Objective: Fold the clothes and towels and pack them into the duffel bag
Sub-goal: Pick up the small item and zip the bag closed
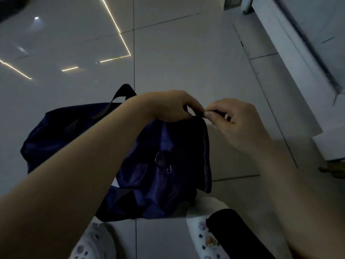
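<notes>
Pinching the dark top edge of a limp, glossy navy duffel bag (pixel 164 165) at frame centre, the left hand (pixel 171 105) and right hand (pixel 233 122) meet fingertip to fingertip above pale, reflective floor tiles (pixel 177 62).

One view only, from a camera worn on the person's head. It looks steeply down and forward, over both forearms, onto a glossy tiled floor (pixel 168 53). The lens is wide-angle: grout lines bow and the white ledge (pixel 291 75) at right leans diagonally. The camera sits close to the hands; the left hand (pixel 168 107) and right hand (pixel 235 122) fill the frame's middle, above the dark blue duffel bag (pixel 149 174). White clogs (pixel 203 228) at the bottom edge mark the wearer's own standing point.
</notes>
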`<state>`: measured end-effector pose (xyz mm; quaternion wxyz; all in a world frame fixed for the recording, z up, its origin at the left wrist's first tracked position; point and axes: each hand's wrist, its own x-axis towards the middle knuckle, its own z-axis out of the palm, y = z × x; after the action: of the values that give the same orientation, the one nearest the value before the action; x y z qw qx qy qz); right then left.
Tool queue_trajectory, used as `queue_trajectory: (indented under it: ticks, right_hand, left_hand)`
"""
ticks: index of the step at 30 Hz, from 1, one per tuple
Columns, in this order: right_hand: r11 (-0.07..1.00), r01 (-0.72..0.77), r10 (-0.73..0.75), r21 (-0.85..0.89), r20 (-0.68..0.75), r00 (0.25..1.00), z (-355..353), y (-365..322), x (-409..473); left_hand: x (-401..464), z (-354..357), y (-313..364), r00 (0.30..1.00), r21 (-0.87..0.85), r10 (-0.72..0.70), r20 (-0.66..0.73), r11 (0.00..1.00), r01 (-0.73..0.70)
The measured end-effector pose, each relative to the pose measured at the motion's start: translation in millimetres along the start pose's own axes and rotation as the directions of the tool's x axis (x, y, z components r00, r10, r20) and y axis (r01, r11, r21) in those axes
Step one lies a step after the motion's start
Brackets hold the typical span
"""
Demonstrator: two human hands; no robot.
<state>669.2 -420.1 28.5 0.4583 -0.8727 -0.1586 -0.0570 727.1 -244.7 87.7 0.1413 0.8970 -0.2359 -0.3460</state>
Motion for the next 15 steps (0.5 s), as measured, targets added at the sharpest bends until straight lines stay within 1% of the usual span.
queue_trajectory:
  ticks: [1,2,4,6,8,10,12,13,15]
  right_hand:
    - [1.000,0.007,-0.008,-0.026,-0.012,1.000,-1.2,0.9,-1.2]
    - [0.999,0.008,-0.010,-0.042,-0.033,0.999,-1.7,2.1,-1.6]
    - [0.998,0.021,-0.026,-0.066,-0.070,0.997,0.1,1.9,-3.0]
    - [0.988,0.104,-0.109,-0.115,-0.038,0.993,2.4,0.4,-9.7]
    - [0.973,0.195,-0.193,-0.125,0.029,0.981,3.1,0.6,-24.9]
    - [0.980,0.182,-0.180,-0.082,0.025,0.983,-0.5,2.5,-33.7]
    - [0.988,0.143,-0.143,-0.061,-0.005,0.990,-3.5,5.5,-30.2]
    - [0.988,0.138,-0.139,-0.066,-0.009,0.990,-2.7,5.2,-27.4]
    - [0.990,0.135,-0.135,-0.045,-0.009,0.991,1.7,3.7,-24.0]
  left_hand:
    - [3.6,-3.2,0.3,0.998,0.026,0.011,0.062,1.000,-0.013]
    - [6.8,-5.4,0.1,0.995,0.044,0.022,0.093,0.999,-0.026]
    - [10.6,-6.4,-4.2,0.996,0.073,0.033,0.087,0.997,-0.040]
    - [13.2,-4.3,-12.1,0.998,0.066,0.062,0.002,0.996,-0.062]
    - [14.2,-3.1,-23.9,0.990,0.041,0.060,-0.128,0.998,-0.056]
    - [13.4,-2.5,-35.5,0.970,0.021,0.018,-0.241,1.000,-0.013]
    - [13.4,0.1,-38.1,0.952,0.032,0.031,-0.306,0.999,-0.022]
    - [12.2,1.1,-35.6,0.943,0.058,0.060,-0.326,0.997,-0.043]
    - [5.1,5.1,-27.9,0.944,0.106,0.116,-0.307,0.991,-0.088]
